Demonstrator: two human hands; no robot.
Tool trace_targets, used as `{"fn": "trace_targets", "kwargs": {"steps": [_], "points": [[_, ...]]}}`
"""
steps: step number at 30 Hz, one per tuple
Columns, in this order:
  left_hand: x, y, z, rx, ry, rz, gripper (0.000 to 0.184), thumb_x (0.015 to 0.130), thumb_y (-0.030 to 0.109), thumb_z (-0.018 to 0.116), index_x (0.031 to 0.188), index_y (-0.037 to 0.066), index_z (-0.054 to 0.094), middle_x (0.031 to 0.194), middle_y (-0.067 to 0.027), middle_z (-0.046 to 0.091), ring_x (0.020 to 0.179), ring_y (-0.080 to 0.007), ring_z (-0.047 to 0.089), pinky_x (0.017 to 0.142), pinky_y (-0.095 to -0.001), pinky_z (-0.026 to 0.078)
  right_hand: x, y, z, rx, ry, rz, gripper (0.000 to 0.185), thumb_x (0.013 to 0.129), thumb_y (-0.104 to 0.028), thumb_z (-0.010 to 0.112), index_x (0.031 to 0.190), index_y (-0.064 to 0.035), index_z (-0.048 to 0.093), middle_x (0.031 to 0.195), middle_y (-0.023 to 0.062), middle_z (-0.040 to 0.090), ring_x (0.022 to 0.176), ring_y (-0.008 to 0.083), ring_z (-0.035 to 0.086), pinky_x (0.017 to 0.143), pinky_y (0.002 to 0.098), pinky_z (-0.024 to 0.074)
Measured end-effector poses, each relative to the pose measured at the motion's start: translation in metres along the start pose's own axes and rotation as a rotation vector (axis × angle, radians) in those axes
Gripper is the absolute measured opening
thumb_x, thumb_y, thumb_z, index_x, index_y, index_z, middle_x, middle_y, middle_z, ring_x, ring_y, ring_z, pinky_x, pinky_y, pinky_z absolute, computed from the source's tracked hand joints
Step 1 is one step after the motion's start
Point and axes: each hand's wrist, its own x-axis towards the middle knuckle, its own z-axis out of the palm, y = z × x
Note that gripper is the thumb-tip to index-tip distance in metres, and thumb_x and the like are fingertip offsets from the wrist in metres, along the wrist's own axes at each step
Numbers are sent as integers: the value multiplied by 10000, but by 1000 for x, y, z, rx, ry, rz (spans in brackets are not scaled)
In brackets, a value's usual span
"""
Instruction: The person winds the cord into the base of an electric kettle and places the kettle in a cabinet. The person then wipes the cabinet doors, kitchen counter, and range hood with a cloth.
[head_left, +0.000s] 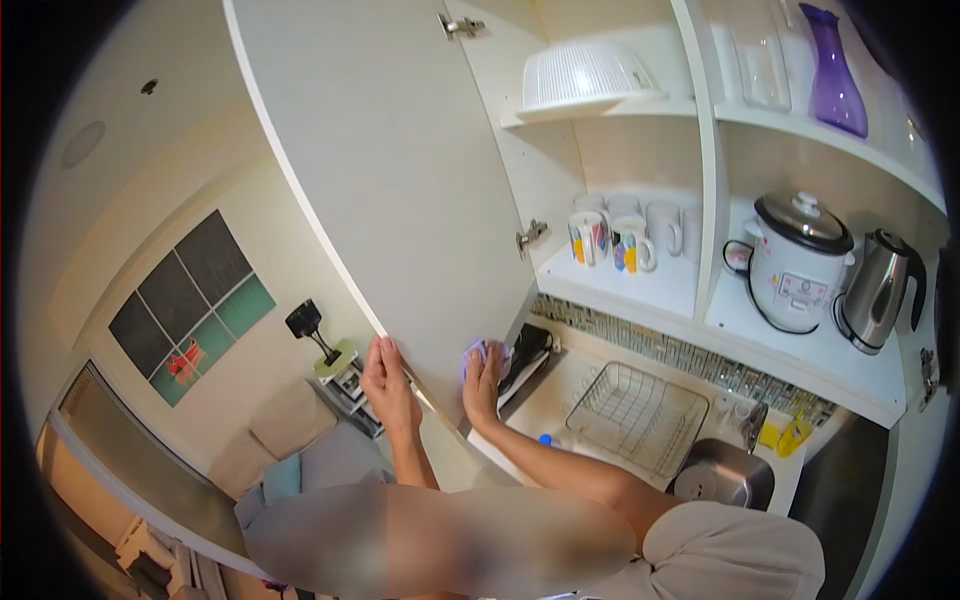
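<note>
An open white cabinet door (390,180) fills the upper middle of the head view. My left hand (389,385) grips the door's lower outer edge, with its fingertips on the rim. Near the lower hinge-side corner, my right hand (484,385) presses a light purple cloth (470,356) against the door's inner face; part of the cloth is hidden under the fingers. Inside the cabinet, several mugs (631,247) stand on the lower shelf, with a ribbed white bowl (585,78) above them.
Right of the mugs are a rice cooker (800,265), a steel kettle (878,290) and a purple carafe (838,80). Below lie a wire dish rack (640,415) and a sink (728,475). A black lamp (312,325) and grey sofa (335,465) are at left.
</note>
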Motion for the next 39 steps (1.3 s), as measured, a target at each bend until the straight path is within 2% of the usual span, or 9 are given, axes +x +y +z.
{"fn": "trace_targets", "kwargs": {"steps": [11,15,19,21,25,27,29,34,39], "points": [[-65,2,66,182,-112,234,562,827,39,646,1342,-33,433,1211,-166,599,966,-141,603,826,-273,480,167,-392,-18,-17,-133,-1432,649,792,-78,642,1375,4,370,1491,200,211,1351,413,254,1085,443,305],[-87,-12,91,241,-279,290,757,728,-75,558,1428,0,277,1382,-230,425,1140,-306,568,891,-310,466,237,-516,1,-121,641,-1755,236,912,-106,482,1053,14,629,1156,187,593,1193,268,480,1081,380,315],[-105,-31,128,180,-517,468,886,685,-80,564,1438,-62,97,1475,-324,127,1373,-470,148,1124,-481,160,214,-578,-70,-1812,83,-1305,490,937,-242,418,1333,46,397,1438,230,319,1368,360,237,1143,440,183],[-117,-50,145,209,-560,586,910,671,-51,575,1439,-57,88,1481,-326,87,1368,-519,52,1093,-599,82,227,-553,-92,-1797,177,-1381,322,835,-194,532,1044,31,629,1355,220,450,1267,373,423,983,429,417],[-145,-70,192,151,-563,538,895,675,-11,574,1436,-63,105,1482,-333,61,1348,-562,-4,1037,-685,35,230,-391,-166,-2037,-80,-1759,280,796,-172,510,904,41,657,1127,255,590,1116,411,546,631,408,542],[-151,-72,218,231,-555,525,869,688,10,561,1431,-75,119,1487,-333,26,1336,-583,-37,1017,-704,9,223,-291,-212,-2130,-24,-2167,263,767,-193,529,900,-8,661,1014,159,616,1106,339,553,771,400,520],[-156,-80,244,273,-549,529,856,695,21,556,1428,-81,126,1490,-327,22,1332,-589,-38,1010,-710,0,206,-276,-230,-1897,-1169,-1465,282,836,-302,524,983,-90,639,1068,59,599,1086,248,543,930,453,435],[-159,-98,288,386,-495,533,835,710,42,545,1427,-85,136,1502,-304,26,1327,-596,-37,990,-729,-21,266,-386,-201,-2039,-646,-1040,426,840,-482,542,1135,-179,593,1180,31,558,1177,245,478,963,463,412],[-156,-115,310,473,-462,607,801,726,68,547,1432,-50,187,1495,-290,126,1324,-597,53,978,-754,65,369,-468,-179,-1712,291,-1810,656,823,-488,538,1309,-57,445,1378,142,418,1319,304,339,1117,438,212]]}}
